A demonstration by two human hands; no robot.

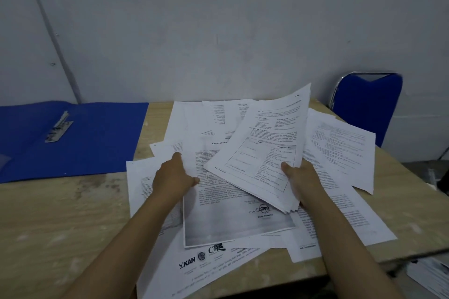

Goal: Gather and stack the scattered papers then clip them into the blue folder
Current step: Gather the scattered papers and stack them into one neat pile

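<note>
Printed white papers [340, 153] lie scattered and overlapping across the right half of the wooden table [60, 221]. My right hand [301, 179] grips a small stack of sheets [264, 143] by its near right corner, lifted and tilted above the pile. My left hand [173, 177] pinches the left edge of a single signed page [226, 206] that lies on the pile. The blue folder [80, 138] lies open and flat at the table's far left, with its metal clip [59, 127] on the inside.
A blue chair [364, 109] with a chrome frame stands behind the table's far right corner. More papers [430, 277] sit below the table's right edge. A grey wall runs behind the table.
</note>
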